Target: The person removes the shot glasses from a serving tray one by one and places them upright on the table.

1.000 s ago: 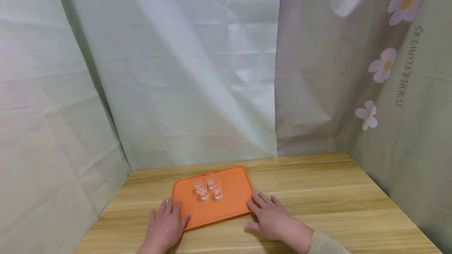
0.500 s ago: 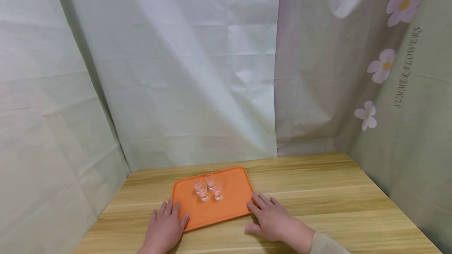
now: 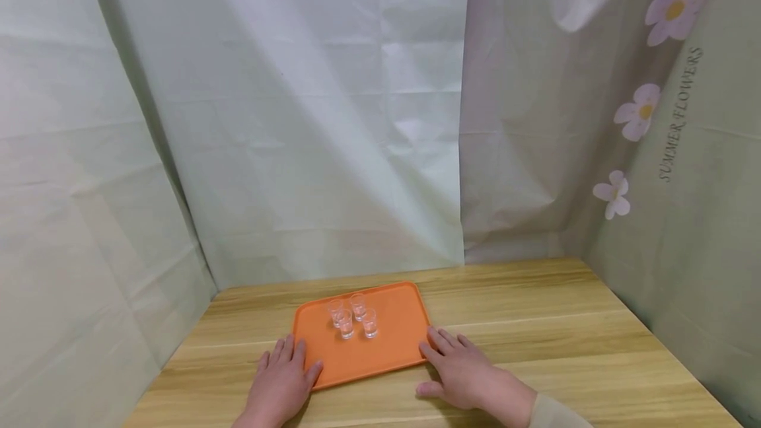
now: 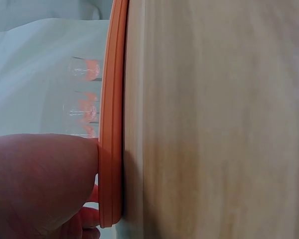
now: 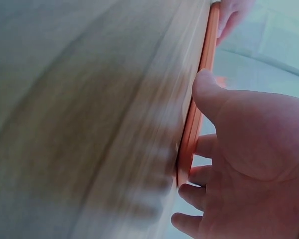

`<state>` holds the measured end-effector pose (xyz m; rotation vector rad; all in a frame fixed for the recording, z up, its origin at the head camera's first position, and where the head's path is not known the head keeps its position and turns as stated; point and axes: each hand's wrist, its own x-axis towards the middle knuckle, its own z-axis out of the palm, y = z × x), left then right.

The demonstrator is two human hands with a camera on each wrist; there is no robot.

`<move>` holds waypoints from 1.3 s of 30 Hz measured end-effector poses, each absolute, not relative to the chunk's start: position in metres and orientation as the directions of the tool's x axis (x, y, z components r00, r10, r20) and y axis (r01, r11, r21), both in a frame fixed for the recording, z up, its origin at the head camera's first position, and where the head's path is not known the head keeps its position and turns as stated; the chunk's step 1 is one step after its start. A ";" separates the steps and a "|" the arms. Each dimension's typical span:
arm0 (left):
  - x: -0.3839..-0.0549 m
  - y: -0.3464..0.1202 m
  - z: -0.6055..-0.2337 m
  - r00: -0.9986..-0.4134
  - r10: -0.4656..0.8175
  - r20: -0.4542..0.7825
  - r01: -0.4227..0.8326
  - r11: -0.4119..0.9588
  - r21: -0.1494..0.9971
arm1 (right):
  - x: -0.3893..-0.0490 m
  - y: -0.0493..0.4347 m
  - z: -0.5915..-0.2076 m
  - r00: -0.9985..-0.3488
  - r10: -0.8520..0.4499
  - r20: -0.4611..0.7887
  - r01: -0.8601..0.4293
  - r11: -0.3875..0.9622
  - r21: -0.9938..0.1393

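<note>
An orange tray (image 3: pixel 386 349) lies slightly turned on the wooden table, bearing several small clear shot glasses (image 3: pixel 370 324) grouped left of its middle. They stand upright; whether liquid is in them I cannot tell. My left hand (image 3: pixel 279 382) rests at the tray's near left corner, fingers extended along the left side and thumb on the front rim. On the other side, my right hand (image 3: pixel 460 372) touches the right edge with spread fingertips, its thumb apart from the tray in the head view. The left wrist view shows the left thumb (image 4: pixel 45 174) against the tray's orange rim (image 4: pixel 112 124).
The wood-grain table (image 3: pixel 535 335) extends to both sides of the tray, more widely to the right. Pale curtains (image 3: pixel 333 150) hang behind and at both sides; the right one carries printed flowers (image 3: pixel 637 112) and lettering.
The tray, with the glasses on it, has slid slightly to the right together with both hands. The head view has shifted a little, and the glasses keep their grouping.
</note>
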<state>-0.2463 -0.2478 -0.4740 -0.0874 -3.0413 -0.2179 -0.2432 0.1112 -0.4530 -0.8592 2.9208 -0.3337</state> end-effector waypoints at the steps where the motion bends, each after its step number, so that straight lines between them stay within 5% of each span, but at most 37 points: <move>1: -0.246 -0.247 -0.474 -0.994 0.052 0.095 0.065 0.988 0.140 | -0.243 0.112 -0.453 -0.840 -0.542 -0.013 -0.525 0.820 -0.229; 39: -0.252 -0.217 -0.470 -0.985 0.126 0.117 0.145 0.973 0.177 | -0.225 0.147 -0.457 -0.836 -0.548 0.032 -0.539 0.809 -0.234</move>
